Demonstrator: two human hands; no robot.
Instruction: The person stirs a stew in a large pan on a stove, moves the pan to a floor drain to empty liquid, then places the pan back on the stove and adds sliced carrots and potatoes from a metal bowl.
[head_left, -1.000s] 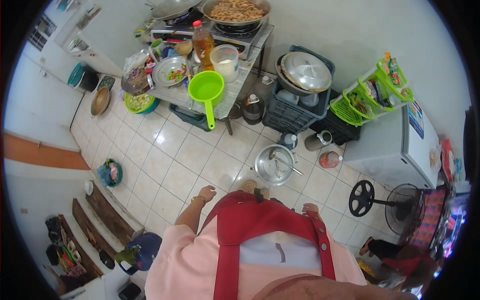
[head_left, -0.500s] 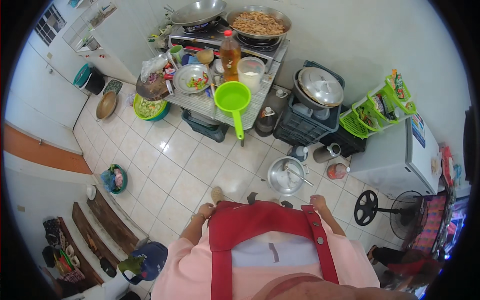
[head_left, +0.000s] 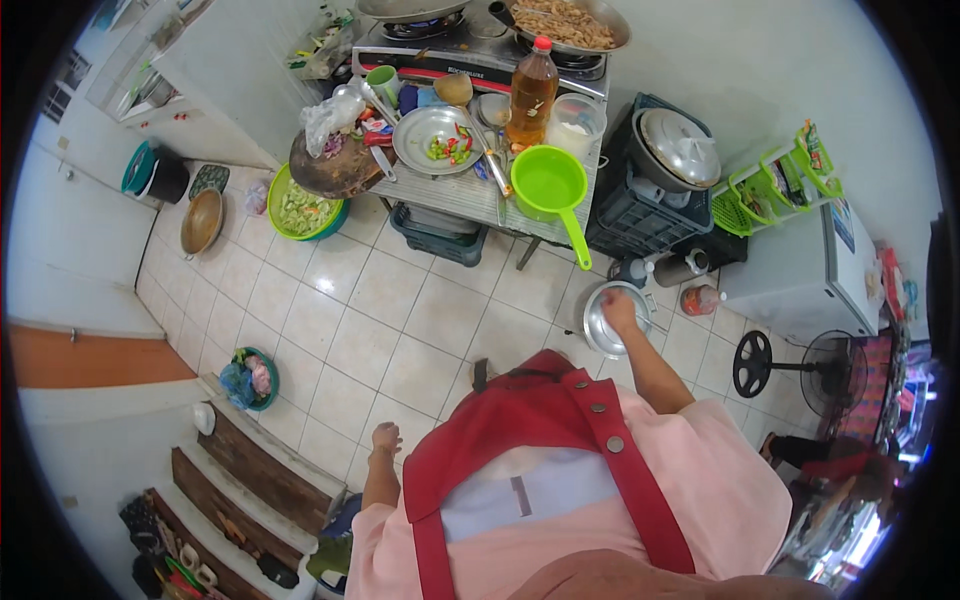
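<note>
My left hand (head_left: 386, 437) hangs over the tiled floor at my left side, fingers loosely bent and apart, with nothing visible in it. Reaching forward, my right hand (head_left: 620, 308) appears above the round metal basin (head_left: 596, 334) on the floor and hides part of it. Its fingers point away from view, so what they do is unclear. Ahead is the table (head_left: 470, 195) with a green dipper (head_left: 549, 180) at its right front corner. Also on it are a metal plate (head_left: 415, 150) of cut peppers, a bottle of amber liquid (head_left: 532, 95) and a wooden chopping board (head_left: 335, 170).
A green basin of chopped vegetables (head_left: 305, 208) sits on the floor left of the table. To the right stand a dark crate (head_left: 640, 218) bearing a lidded pot (head_left: 680, 145), a jar (head_left: 701, 299) and a fan (head_left: 835, 372). A small tub (head_left: 262, 380) lies farther left.
My view has shifted toward the table. My right hand has swung forward from beside the apron to over the metal basin; my left hand has moved away from the apron's edge.
</note>
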